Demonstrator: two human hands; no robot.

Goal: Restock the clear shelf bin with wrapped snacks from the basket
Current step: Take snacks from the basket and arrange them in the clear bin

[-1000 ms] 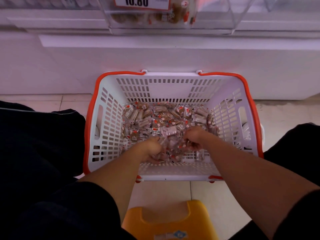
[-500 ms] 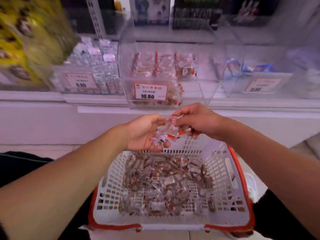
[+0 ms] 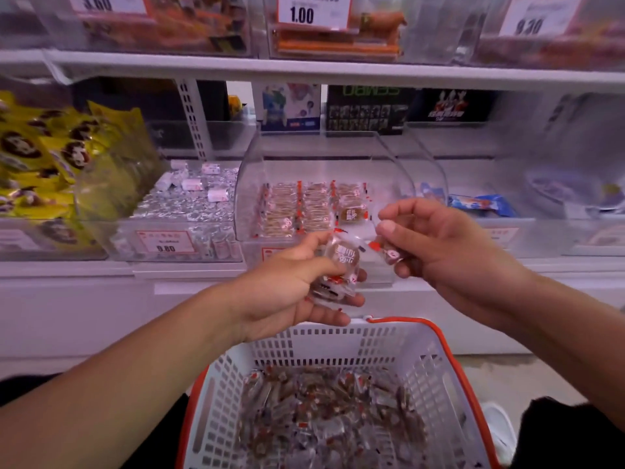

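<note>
A: Shop shelves point(image 3: 304, 71) are filling the background. What are the hands doing?

B: The left hand point(image 3: 287, 292) is clamped on a small stack of wrapped snacks point(image 3: 340, 265); the right hand point(image 3: 439, 245) is pinching another wrapped piece point(image 3: 389, 253), just before the clear bin point(image 3: 250, 184).

A: Progress?

B: Three rows are standing in the bin, with room left; the basket point(image 3: 436, 360) is holding plenty more. The bin's price label is hidden behind the hands.

Upper shelf tags read 3.60 point(image 3: 107, 2) at the left edge, 1.00 point(image 3: 301, 15) in the middle, 9.20 point(image 3: 529, 26) at the right. A lower bin's tag point(image 3: 165, 243) reads 9.80.
</note>
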